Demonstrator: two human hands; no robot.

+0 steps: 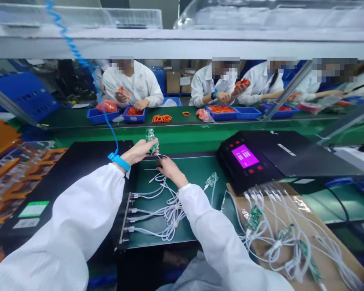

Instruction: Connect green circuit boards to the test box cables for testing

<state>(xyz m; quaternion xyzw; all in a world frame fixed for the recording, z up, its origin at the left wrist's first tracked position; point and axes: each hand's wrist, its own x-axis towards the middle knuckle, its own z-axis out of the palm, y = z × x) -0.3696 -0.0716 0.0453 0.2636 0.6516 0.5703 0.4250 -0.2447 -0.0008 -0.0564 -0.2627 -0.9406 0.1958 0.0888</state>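
Observation:
My left hand (142,150), with a blue wrist strap (119,161) on its wrist, grips a green circuit board (152,142) and holds it upright above the bench. Just right of and below it, my right hand (169,167) is closed on a white cable (160,156) at the board's lower end. Whether the plug is fully in the board is too small to tell. Below my hands, a bundle of white cables (174,210) lies on the green mat (200,165), plugged into a black box (97,178) at the left. Another circuit board (211,180) rests on the mat to the right.
A black tester with a lit purple screen (245,156) stands at the right; its white cables run over cardboard (330,242) with several boards. Orange frames (42,173) are stacked far left. Co-workers sit opposite with blue bins (134,117). A coiled blue cord (69,40) hangs at left.

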